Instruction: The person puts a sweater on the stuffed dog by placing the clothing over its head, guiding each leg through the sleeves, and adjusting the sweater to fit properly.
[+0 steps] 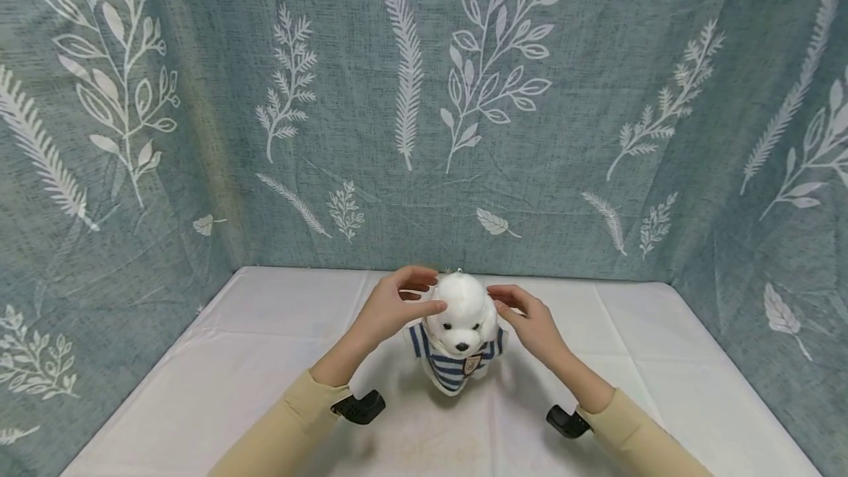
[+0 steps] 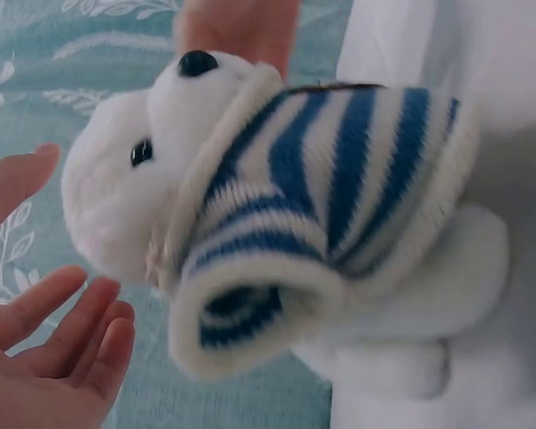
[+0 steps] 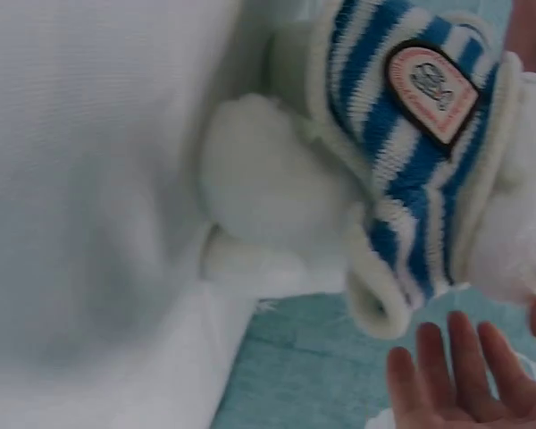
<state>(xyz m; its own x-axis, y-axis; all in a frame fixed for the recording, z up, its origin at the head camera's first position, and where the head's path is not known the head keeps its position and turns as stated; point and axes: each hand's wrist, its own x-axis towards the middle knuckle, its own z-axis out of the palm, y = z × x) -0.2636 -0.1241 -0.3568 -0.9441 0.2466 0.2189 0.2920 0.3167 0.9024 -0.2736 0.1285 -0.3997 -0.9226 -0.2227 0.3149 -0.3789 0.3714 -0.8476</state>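
Observation:
A white plush dog (image 1: 461, 300) in a blue-and-white striped sweater (image 1: 447, 368) stands upright on the white table, its face toward me. On its chest shows a shield-shaped patch (image 3: 431, 94). Both hands flank the head. My left hand (image 1: 392, 308) is beside it with thumb and fingers spread apart; the left wrist view shows a gap between those fingertips and the fur. On the other side, my right hand (image 1: 535, 326) has its fingers loosely extended, with the thumb tip right at the side of the head. The plush dog's back is hidden.
A white cloth (image 1: 265, 359) covers the table. Behind it and on both sides hangs a blue-green curtain (image 1: 424, 197) with white leaf prints. A black wrist device (image 1: 360, 407) sits at the left cuff, and another black device (image 1: 567, 422) at the right cuff.

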